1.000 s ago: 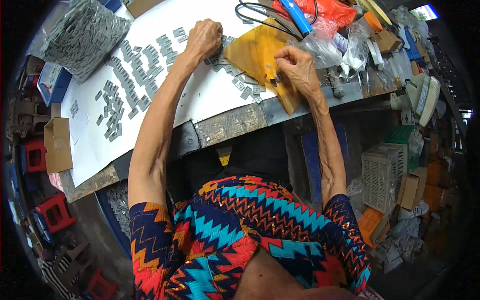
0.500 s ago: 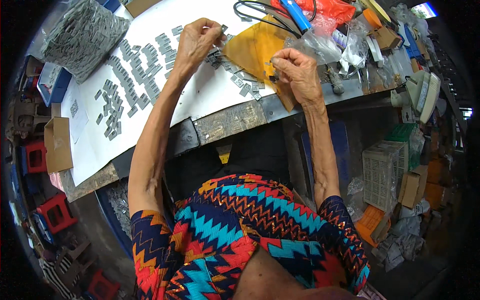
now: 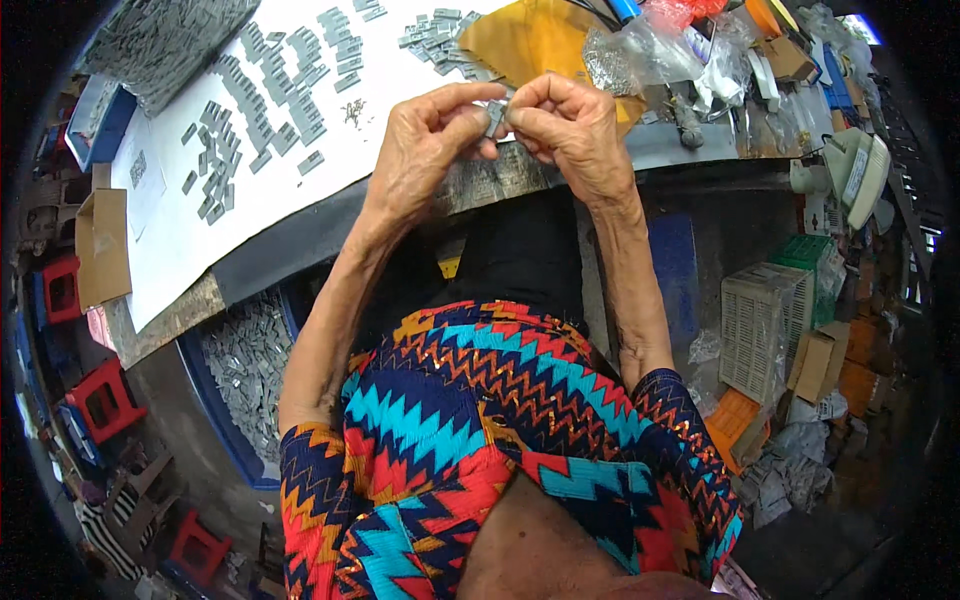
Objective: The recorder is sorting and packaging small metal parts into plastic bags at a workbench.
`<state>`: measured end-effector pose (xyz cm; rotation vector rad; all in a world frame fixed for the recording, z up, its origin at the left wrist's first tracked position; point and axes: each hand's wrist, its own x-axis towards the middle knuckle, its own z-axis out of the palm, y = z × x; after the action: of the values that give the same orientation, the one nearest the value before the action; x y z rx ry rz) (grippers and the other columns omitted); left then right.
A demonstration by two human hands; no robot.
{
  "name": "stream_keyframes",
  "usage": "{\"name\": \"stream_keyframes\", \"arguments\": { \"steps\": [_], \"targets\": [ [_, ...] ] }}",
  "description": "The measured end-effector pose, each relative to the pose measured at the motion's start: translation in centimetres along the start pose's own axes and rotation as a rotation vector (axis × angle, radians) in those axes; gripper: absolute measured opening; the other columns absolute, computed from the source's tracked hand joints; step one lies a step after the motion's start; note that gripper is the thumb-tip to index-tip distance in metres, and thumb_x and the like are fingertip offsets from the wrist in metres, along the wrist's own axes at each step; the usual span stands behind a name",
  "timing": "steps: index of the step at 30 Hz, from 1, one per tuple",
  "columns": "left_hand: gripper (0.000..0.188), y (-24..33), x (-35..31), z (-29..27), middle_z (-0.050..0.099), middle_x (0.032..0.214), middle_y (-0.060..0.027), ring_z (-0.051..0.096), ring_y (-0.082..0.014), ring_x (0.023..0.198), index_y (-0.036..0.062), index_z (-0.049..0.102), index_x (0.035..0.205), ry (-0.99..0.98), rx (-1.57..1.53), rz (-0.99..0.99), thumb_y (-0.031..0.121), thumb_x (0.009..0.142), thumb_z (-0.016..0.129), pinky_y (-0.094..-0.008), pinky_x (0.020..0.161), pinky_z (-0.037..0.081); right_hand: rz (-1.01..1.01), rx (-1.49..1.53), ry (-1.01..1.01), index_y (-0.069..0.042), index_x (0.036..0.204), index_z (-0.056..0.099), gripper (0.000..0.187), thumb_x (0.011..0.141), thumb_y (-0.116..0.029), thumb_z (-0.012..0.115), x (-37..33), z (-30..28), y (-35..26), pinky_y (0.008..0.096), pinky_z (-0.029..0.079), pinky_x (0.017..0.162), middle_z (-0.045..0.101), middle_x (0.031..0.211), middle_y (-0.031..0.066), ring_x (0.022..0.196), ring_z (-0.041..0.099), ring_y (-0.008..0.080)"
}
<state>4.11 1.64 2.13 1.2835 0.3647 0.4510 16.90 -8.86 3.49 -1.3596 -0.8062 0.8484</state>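
Note:
Close to the table's front edge, my two hands meet. My left hand is closed, its thumb and forefinger pinching a small flat grey plastic piece. From the other side, my right hand has thumb and forefinger pressed together at that piece's edge; whatever those fingertips hold is too small to make out. Rows of similar grey pieces lie on white paper to the left. A loose heap of them sits beyond my hands, and tiny dark bits are scattered nearby.
An amber sheet and crumpled clear plastic lie behind my right hand. A bulging bag of grey pieces stands far left, above a blue bin. Below the table is a blue tray of grey pieces. Crates stand at right.
My hands, apart over the table before, have come together nearer to me. The grey piece in my left hand now meets my right fingertips. The view has shifted slightly.

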Motion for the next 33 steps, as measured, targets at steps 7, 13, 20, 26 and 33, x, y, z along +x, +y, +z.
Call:
{"name": "stream_keyframes", "arguments": {
  "steps": [7, 13, 20, 26, 33],
  "targets": [
    [0.029, -1.0, -1.2, -0.6, 0.06, 0.077, -0.005, 0.055, -0.0078, 0.066, -0.0019, 0.054, 0.11, -0.054, 0.023, -0.06, 0.007, 0.083, 0.05, -0.0204, 0.065, 0.046, 0.053, 0.016, -0.031, 0.001, 0.079, 0.058, 0.008, 0.076, -0.005, 0.061, -0.6, 0.6, 0.8, 0.0154, 0.039, 0.047, 0.059, 0.065, 0.0033, 0.052, 0.049, 0.0044],
    [0.028, -1.2, -2.0, -0.5, 0.058, 0.069, -0.0034, 0.05, -0.0064, 0.059, -0.0012, 0.057, 0.107, 0.044, 0.081, -0.006, 0.006, 0.082, 0.048, -0.0184, 0.055, 0.042, 0.064, 0.064, -0.033, 0.0, 0.08, 0.058, 0.008, 0.075, -0.005, 0.061, -0.8, 1.1, 1.6, 0.0153, 0.038, 0.046, 0.058, 0.064, 0.0017, 0.051, 0.049, 0.0042],
    [0.021, -2.1, -2.8, -0.4, 0.052, 0.07, -0.0004, 0.044, -0.0058, 0.059, 0.0017, 0.06, 0.097, 0.162, 0.236, 0.068, 0.006, 0.083, 0.046, -0.0192, 0.055, 0.038, 0.086, 0.042, -0.032, -0.002, 0.081, 0.058, 0.007, 0.075, -0.004, 0.062, -1.2, 1.2, 1.8, 0.0137, 0.032, 0.042, 0.054, 0.063, -0.0014, 0.05, 0.045, 0.0025],
    [0.016, -2.4, -3.3, -0.4, 0.056, 0.074, -0.0043, 0.048, -0.0104, 0.062, 0.0004, 0.058, 0.092, 0.131, 0.433, 0.122, 0.005, 0.084, 0.046, -0.0232, 0.058, 0.041, 0.104, 0.002, -0.082, -0.001, 0.078, 0.06, 0.007, 0.073, -0.005, 0.062, -1.5, 1.0, 2.0, 0.0155, 0.036, 0.043, 0.055, 0.062, -0.0011, 0.05, 0.048, 0.0037],
    [0.015, -2.6, -3.2, -0.2, 0.057, 0.071, -0.0075, 0.049, -0.0119, 0.059, 0.0005, 0.057, 0.093, 0.146, 0.463, 0.242, 0.003, 0.084, 0.046, -0.025, 0.056, 0.042, 0.119, -0.057, -0.102, -0.002, 0.079, 0.059, 0.007, 0.074, -0.003, 0.062, -1.9, 1.2, 2.3, 0.0146, 0.032, 0.042, 0.055, 0.064, -0.0006, 0.048, 0.045, 0.0028]
  ]
}}
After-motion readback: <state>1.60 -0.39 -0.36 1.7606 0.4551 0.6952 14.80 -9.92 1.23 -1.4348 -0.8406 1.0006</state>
